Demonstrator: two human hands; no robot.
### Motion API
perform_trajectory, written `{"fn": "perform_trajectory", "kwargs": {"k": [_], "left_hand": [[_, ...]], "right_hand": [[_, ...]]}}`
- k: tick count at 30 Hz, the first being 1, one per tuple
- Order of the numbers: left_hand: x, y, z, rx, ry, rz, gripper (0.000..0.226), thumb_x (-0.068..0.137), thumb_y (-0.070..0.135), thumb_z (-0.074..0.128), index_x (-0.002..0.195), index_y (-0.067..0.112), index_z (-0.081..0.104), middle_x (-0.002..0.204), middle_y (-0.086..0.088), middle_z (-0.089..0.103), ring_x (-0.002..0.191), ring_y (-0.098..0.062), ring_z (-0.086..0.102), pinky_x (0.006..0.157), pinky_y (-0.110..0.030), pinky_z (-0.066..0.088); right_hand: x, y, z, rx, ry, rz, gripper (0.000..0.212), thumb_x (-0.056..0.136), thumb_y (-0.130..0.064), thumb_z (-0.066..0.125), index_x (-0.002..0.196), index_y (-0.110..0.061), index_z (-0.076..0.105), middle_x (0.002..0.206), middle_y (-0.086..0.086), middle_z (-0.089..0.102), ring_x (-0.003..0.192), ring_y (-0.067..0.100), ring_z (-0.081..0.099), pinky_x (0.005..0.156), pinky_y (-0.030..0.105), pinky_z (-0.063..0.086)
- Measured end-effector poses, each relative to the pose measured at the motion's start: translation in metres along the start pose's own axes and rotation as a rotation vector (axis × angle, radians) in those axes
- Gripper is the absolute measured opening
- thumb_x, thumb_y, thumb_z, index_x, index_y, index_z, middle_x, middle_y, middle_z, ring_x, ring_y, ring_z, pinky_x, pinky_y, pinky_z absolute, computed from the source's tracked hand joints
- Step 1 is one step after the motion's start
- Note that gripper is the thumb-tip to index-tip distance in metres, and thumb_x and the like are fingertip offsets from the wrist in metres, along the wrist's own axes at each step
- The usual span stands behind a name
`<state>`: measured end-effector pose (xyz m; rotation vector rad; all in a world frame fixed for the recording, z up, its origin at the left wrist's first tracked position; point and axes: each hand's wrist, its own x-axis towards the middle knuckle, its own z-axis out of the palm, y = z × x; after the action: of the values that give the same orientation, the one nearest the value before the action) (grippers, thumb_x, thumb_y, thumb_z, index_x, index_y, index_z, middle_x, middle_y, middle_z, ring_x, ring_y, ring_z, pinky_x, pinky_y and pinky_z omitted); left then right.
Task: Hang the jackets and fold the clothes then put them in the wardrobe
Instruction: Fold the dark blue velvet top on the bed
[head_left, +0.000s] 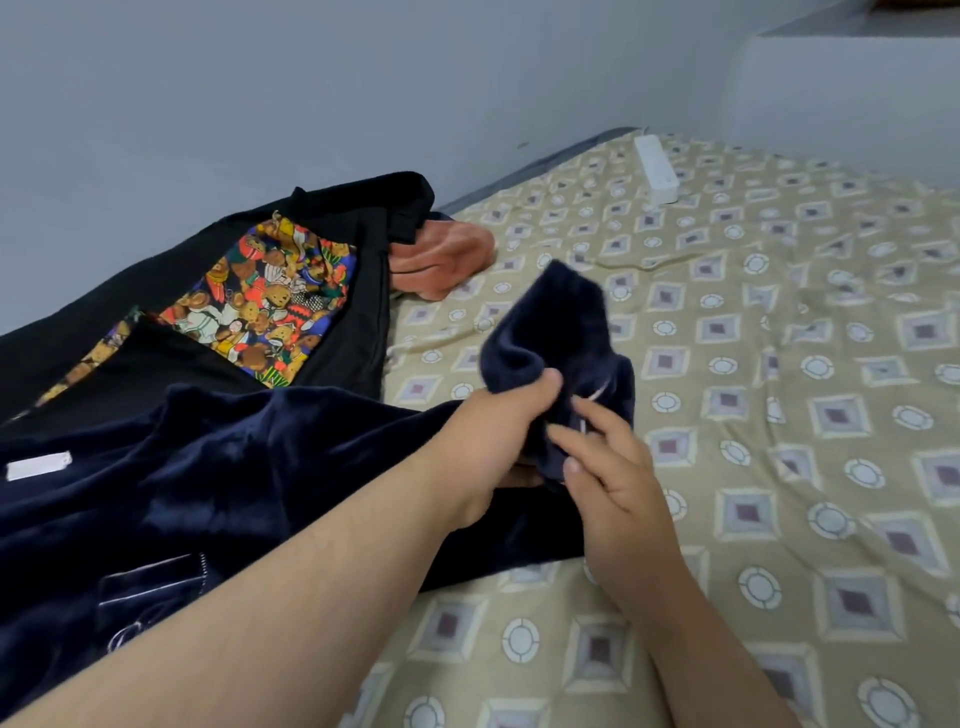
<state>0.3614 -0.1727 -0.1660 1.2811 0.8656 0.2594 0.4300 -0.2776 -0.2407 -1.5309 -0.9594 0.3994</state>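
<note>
A dark navy velvet garment (218, 467) with thin white piping and a white label lies spread across the left side of the bed. My left hand (498, 421) grips its sleeve end, which sticks up above my thumb. My right hand (602, 467) pinches the same sleeve just beside it, fingers curled on the fabric. Behind the navy piece lies a black garment (353, 291) with a bright teddy-bear print panel (265, 296). A crumpled orange cloth (447, 254) pokes out from under the black one.
The bed (779, 415) carries a beige sheet with a diamond and circle pattern. A white power strip (655, 169) lies near the far edge by the grey wall (260, 88). A wall ledge juts out at the top right.
</note>
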Motion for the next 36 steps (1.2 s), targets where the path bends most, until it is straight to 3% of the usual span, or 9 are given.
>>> {"fn": "perform_trajectory", "kwargs": {"k": [3,5,9,11,16,22,28,32,36], "left_hand": [[0.000,-0.006,-0.022,-0.307,0.183,0.024,0.033,0.101,0.041,0.051,0.117,0.017,0.066,0.103,-0.005,0.077,0.095,-0.022,0.074,0.080,-0.038,0.059],[-0.007,-0.007,-0.042,-0.479,0.270,0.053,0.033,0.101,0.039,0.051,0.116,0.014,0.066,0.104,-0.006,0.076,0.094,-0.023,0.074,0.075,-0.037,0.061],[-0.043,-0.015,-0.094,-0.547,0.413,0.106,0.031,0.099,0.035,0.055,0.122,0.016,0.064,0.109,-0.008,0.075,0.097,-0.026,0.073,0.082,-0.043,0.060],[-0.067,-0.020,-0.125,-0.551,0.489,0.133,0.027,0.099,0.030,0.056,0.120,0.016,0.064,0.106,-0.008,0.076,0.093,-0.025,0.074,0.072,-0.039,0.061],[-0.130,-0.026,-0.188,-0.592,0.662,0.165,0.019,0.097,0.017,0.058,0.114,0.013,0.067,0.100,-0.005,0.077,0.084,-0.020,0.075,0.059,-0.031,0.059],[-0.188,-0.031,-0.239,-0.673,0.765,0.173,0.029,0.091,-0.003,0.060,0.116,0.012,0.065,0.102,-0.011,0.076,0.089,-0.027,0.074,0.070,-0.043,0.061],[-0.221,-0.051,-0.306,-0.967,0.726,0.150,0.036,0.092,-0.006,0.058,0.125,0.007,0.061,0.111,-0.019,0.072,0.098,-0.035,0.071,0.078,-0.052,0.059],[-0.242,-0.076,-0.357,-1.136,0.712,0.144,0.022,0.098,0.002,0.050,0.116,0.002,0.062,0.103,-0.021,0.073,0.090,-0.035,0.073,0.071,-0.054,0.057],[-0.271,-0.103,-0.415,-1.182,0.787,0.163,0.018,0.101,0.006,0.048,0.110,0.002,0.063,0.098,-0.021,0.074,0.088,-0.032,0.072,0.094,-0.055,0.049]], "right_hand": [[-0.006,0.000,0.006,-0.097,0.071,-0.051,0.040,0.097,-0.012,0.047,0.114,-0.043,0.065,0.136,-0.028,0.048,0.129,-0.009,0.041,0.103,0.008,0.029],[-0.012,-0.001,0.013,-0.217,0.137,-0.078,0.039,0.092,-0.018,0.049,0.125,-0.029,0.066,0.140,-0.017,0.050,0.131,0.002,0.043,0.108,0.023,0.032],[-0.018,0.005,0.021,-0.449,-0.071,-0.101,0.060,0.093,-0.035,0.056,0.150,-0.034,0.038,0.158,-0.009,0.031,0.143,0.010,0.027,0.114,0.036,0.027],[-0.016,0.006,0.022,-0.507,-0.185,0.003,0.073,0.091,-0.044,0.061,0.153,-0.040,0.024,0.159,-0.012,0.030,0.145,0.013,0.028,0.117,0.039,0.029],[-0.012,0.007,0.031,-0.774,-0.200,-0.032,0.049,0.081,-0.050,0.074,0.121,-0.022,0.071,0.123,-0.003,0.069,0.117,0.026,0.059,0.100,0.045,0.040],[-0.014,-0.015,0.036,-0.889,-0.228,0.031,0.027,0.092,-0.030,0.066,0.113,-0.015,0.074,0.124,0.008,0.069,0.115,0.034,0.059,0.099,0.047,0.040],[-0.021,-0.081,0.123,-0.456,-0.299,0.113,0.050,0.101,-0.038,0.051,0.148,-0.024,0.045,0.157,-0.002,0.038,0.145,0.015,0.031,0.119,0.040,0.027],[-0.032,-0.118,0.197,-0.644,-0.437,-0.113,0.061,0.100,-0.043,0.052,0.155,-0.025,0.033,0.165,0.001,0.020,0.153,0.017,0.013,0.124,0.037,0.012],[-0.065,-0.125,0.255,-0.919,-0.573,-0.352,0.066,0.098,-0.058,0.031,0.158,-0.032,0.020,0.167,0.001,0.007,0.154,0.021,-0.002,0.123,0.037,-0.010]]}}
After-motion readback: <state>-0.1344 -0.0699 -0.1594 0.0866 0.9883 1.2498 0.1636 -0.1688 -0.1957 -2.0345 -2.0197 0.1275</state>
